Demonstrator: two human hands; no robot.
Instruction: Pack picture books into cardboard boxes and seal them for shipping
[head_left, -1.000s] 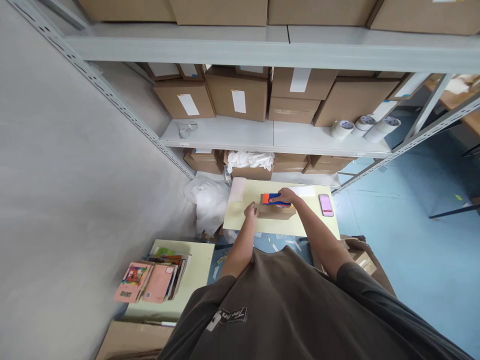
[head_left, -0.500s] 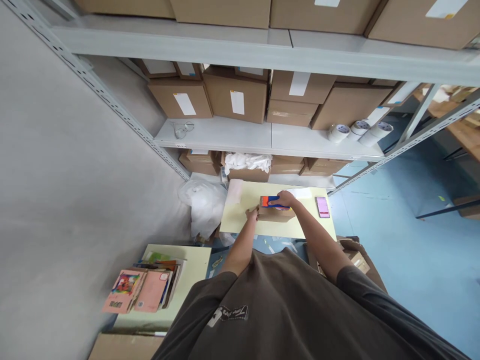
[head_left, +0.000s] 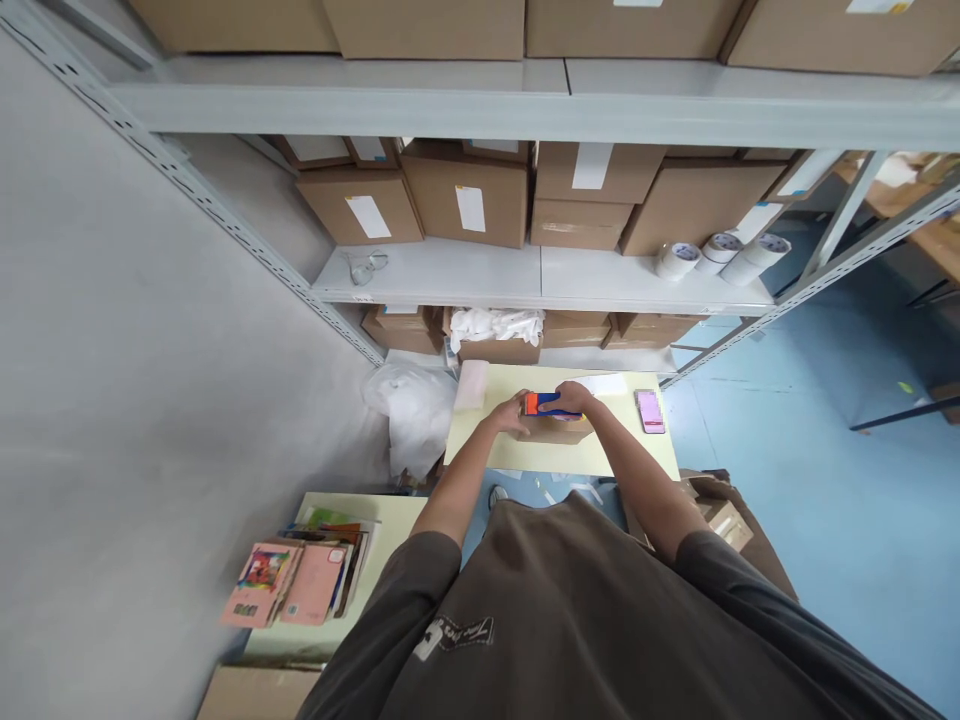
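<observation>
A small cardboard box (head_left: 556,431) lies on the pale yellow table (head_left: 480,454). Over its top, my right hand (head_left: 574,397) is closed around a blue tape dispenser (head_left: 551,404) with an orange front end. The dispenser rests on or just above the box; its tape roll is mostly hidden under my hand. At the box's left end, my left hand (head_left: 513,412) grips the corner, thumb on the near side and fingers toward the top, close to the dispenser's orange end.
A phone (head_left: 650,411) lies at the table's right, with white paper (head_left: 602,385) at the back and a pale pink sheet (head_left: 472,385) at the left. Behind stands a rack (head_left: 442,272) of boxes with tape rolls (head_left: 678,261). Left are a plastic bag (head_left: 414,410) and books (head_left: 313,582).
My left hand has moved up from the box's lower left side to its upper left corner, near the dispenser. My right hand keeps hold of the dispenser. The view has shifted slightly.
</observation>
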